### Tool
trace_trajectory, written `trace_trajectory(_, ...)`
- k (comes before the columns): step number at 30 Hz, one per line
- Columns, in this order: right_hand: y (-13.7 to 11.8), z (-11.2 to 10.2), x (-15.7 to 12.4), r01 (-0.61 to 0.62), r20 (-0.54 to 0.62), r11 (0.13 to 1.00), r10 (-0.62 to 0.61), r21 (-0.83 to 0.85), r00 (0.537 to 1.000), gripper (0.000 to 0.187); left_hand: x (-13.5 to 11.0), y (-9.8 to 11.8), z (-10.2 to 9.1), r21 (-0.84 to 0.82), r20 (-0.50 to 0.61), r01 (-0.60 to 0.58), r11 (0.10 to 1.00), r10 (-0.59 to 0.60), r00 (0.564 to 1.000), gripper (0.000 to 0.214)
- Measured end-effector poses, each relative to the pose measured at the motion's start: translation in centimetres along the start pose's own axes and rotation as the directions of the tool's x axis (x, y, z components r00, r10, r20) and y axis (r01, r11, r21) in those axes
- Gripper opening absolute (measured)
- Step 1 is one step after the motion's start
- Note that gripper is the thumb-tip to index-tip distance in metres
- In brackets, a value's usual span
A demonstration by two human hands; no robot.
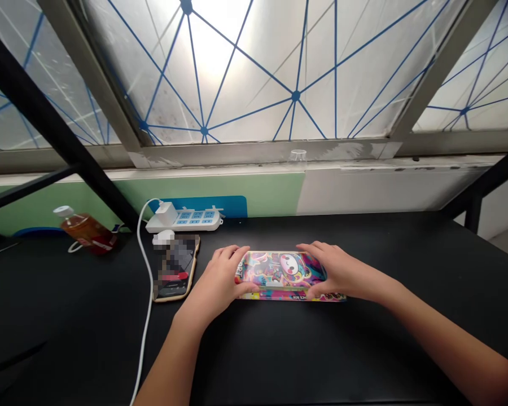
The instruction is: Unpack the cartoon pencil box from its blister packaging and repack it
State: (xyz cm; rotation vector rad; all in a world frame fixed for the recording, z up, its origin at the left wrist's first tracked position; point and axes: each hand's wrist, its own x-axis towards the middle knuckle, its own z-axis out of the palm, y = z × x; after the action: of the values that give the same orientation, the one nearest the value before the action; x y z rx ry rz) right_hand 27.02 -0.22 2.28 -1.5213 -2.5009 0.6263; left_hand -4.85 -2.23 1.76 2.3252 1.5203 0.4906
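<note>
A flat, colourful cartoon-printed box (281, 270) lies on the black table (406, 265) in front of me. Its top layer seems offset from a printed lower part along the near edge. My left hand (220, 276) holds its left end, with the fingers over the top and the thumb at the near edge. My right hand (334, 270) grips the right end in the same way. The box's underside is hidden.
Left of the box lie a smartphone (175, 268) in a gold-edged case, its screen blurred, and a white cable (146, 282). Behind stand a white power strip (184, 221) and a tipped bottle of amber drink (87, 232). A window (254, 73) lies beyond the table.
</note>
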Motion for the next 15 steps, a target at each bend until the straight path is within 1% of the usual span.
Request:
trace_trajectory(1, -0.2, 0.1, 0.1, 0.013, -0.017, 1.000, -0.013, -0.012, 1.000, 0.096, -0.2, -0.1, 0.1, -0.018, -0.030, -0.005, 1.000, 0.005, 1.000, 0.071)
trace_trajectory(3, -0.5, 0.3, 0.5, 0.035, -0.077, 0.999, -0.038, -0.039, 0.996, 0.086, -0.5, -0.1, 0.3, -0.016, -0.083, -0.018, 1.000, 0.017, 0.996, 0.075)
trace_trajectory(5, -0.8, 0.4, 0.9, 0.062, -0.173, 0.995, -0.076, -0.082, 0.982, 0.074, -0.6, 0.2, 0.3, 0.017, -0.138, -0.041, 0.999, 0.043, 0.989, 0.079)
trace_trajectory(8, -1.4, 0.2, 1.4, 0.096, -0.276, 0.984, -0.135, -0.150, 0.952, 0.065, -0.4, 0.3, 0.4, 0.104, -0.232, -0.095, 0.990, 0.117, 0.966, 0.087)
trace_trajectory(11, -2.4, 0.1, 1.3, 0.103, -0.347, 0.969, -0.178, -0.224, 0.921, 0.064, -0.1, 0.1, 0.3, 0.207, -0.330, -0.134, 0.969, 0.198, 0.923, 0.090)
trace_trajectory(13, -3.2, 0.4, 0.8, 0.104, -0.414, 0.935, -0.247, -0.338, 0.876, 0.069, 0.1, 0.0, 0.1, 0.260, -0.418, -0.130, 0.957, 0.233, 0.878, 0.086)
trace_trajectory(15, -4.0, 1.2, 0.1, 0.089, -0.442, 0.872, -0.329, -0.481, 0.835, 0.070, 0.1, 0.1, -0.1, 0.298, -0.492, -0.110, 0.948, 0.251, 0.834, 0.078)
